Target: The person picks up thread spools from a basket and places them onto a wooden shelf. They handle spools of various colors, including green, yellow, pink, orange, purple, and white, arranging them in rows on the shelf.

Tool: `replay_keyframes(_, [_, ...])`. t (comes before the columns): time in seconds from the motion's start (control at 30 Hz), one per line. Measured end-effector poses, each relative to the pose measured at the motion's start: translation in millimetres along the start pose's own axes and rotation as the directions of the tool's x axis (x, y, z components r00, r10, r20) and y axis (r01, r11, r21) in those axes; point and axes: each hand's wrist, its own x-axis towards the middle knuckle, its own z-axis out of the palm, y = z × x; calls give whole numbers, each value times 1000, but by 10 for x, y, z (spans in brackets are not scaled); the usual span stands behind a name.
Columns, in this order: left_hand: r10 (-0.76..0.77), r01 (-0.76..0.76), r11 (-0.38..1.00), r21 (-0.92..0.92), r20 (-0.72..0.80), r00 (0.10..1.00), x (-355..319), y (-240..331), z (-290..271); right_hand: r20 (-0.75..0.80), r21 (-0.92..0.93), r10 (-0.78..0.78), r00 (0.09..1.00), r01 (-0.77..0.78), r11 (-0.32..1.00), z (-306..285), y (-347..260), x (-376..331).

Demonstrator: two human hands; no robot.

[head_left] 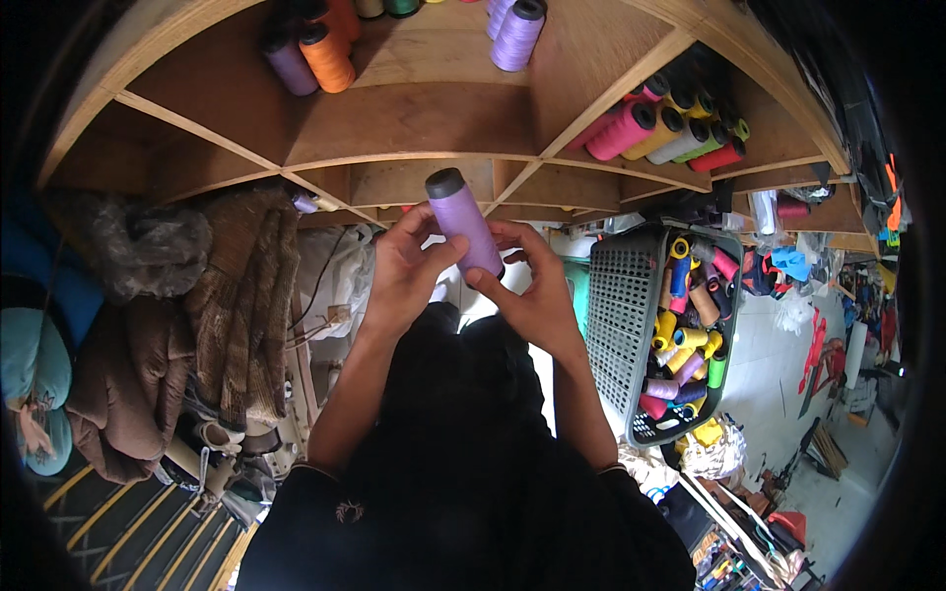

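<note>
While I have it up before me, the lilac spool (471, 222) sits just above mid-view, its black-capped top leaning toward eleven o'clock. My left hand (406, 258) is clamped on it from the eight o'clock side, thumb across the front and fingers curled round behind. My right hand (540, 291) comes in from four, its thumb against the spool near the lower end; the forefinger bends close to the side, and I cannot tell whether its tip touches.

Counting outward from the spool, the wooden shelf (414, 123) spreads across twelve, with more lilac spools (517, 37) between twelve and one. An orange spool (327, 59) stands near eleven, and a pink spool (624, 131) lies among other colours at two. At four, a grey basket (619, 330) holds a jumble of spools. Brown cloth (241, 295) hangs between eight and nine, clear plastic (153, 246) at nine. My black shirt (463, 512) fills six.
</note>
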Motion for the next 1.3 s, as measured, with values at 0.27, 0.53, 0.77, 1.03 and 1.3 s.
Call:
replay_keyframes(0.27, [296,-261,894,364,-45,954,262,32,-65,-154,77,-78,985,91,993,289,3,367])
replay_keyframes(0.53, [467,-386,798,463,-70,882,702,184,-116,-224,-122,-125,967,99,988,382,-57,642])
replay_keyframes(0.77, [405,-410,820,399,99,909,1305,127,26,-320,99,-109,941,148,984,416,129,959])
replay_keyframes(1.03, [530,-517,713,474,119,840,2095,130,-4,-416,367,-17,909,185,912,480,232,1725])
replay_keyframes(1.3, [705,-591,594,546,2,709,2709,184,-242,-439,85,-206,875,269,959,568,49,2548])
